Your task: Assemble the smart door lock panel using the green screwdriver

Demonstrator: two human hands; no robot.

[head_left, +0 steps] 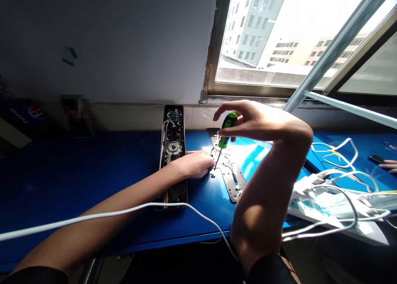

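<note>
**On the blue bench, two hands are working close together**

I am watching from far away through the head camera. The right hand (259, 122) is pinching a green and black screwdriver (227, 131) between its thumb and fingers. It is holding the thin shaft almost straight up and down, likely so the tip can point right at a long metal plate (232, 180). The tip is coming down just beside the left hand (194, 164). Those fingers are curled and pressed together, but I cannot tell if they are pinching anything. Tiny dark screws (212, 175) are sitting just beside them, maybe so they are easy to grab.

The plate is lying flat on the blue bench (93, 172), so it is probably not rocking. Next to it, a long open lock case (173, 147) is showing wires and a round part. A white cable (108, 211) is lying across the left arm (124, 193), and a heap of white cords (310, 186) is sitting on the right. Past them, another person's fingers (389, 165) are resting near a phone (376, 159). Bright light is coming in through a window (257, 36) above the bench.
</note>
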